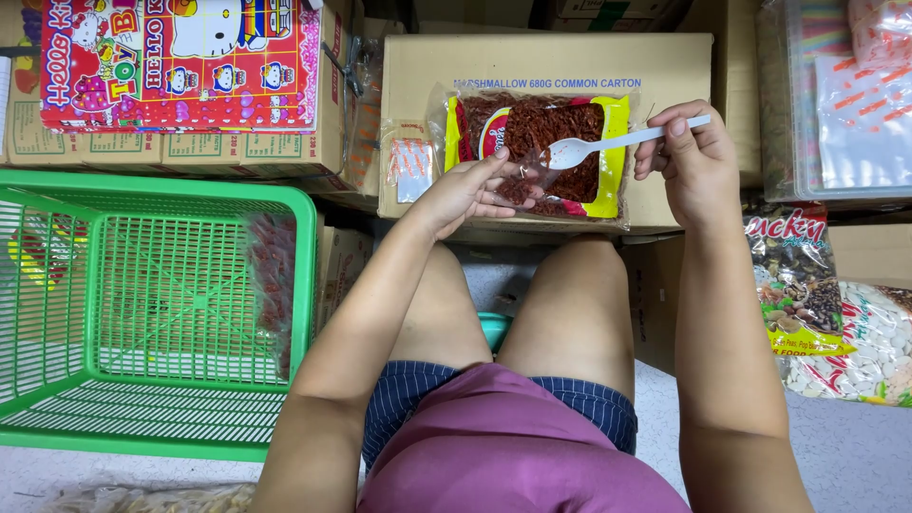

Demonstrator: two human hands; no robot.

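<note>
My left hand pinches the lower left edge of a clear bag of dried red bits with yellow side bands. The bag lies on top of a cardboard box in front of my knees, close to the box's near edge and about midway along it. My right hand has its grip closed around the handle of a white plastic spoon, whose bowl hovers over the middle of the bag.

The bag looks light and limp, its film slick and crinkly, so I judge it would slide under a flat palm; a pinch at a sealed edge or corner should hold better than the soft belly. The contents look brittle and would likely crush if squeezed. The spoon seems thin, light and a bit bendy, best held partway along the handle.

A green plastic basket sits on the floor to my left, and more snack bags lie to my right.
</note>
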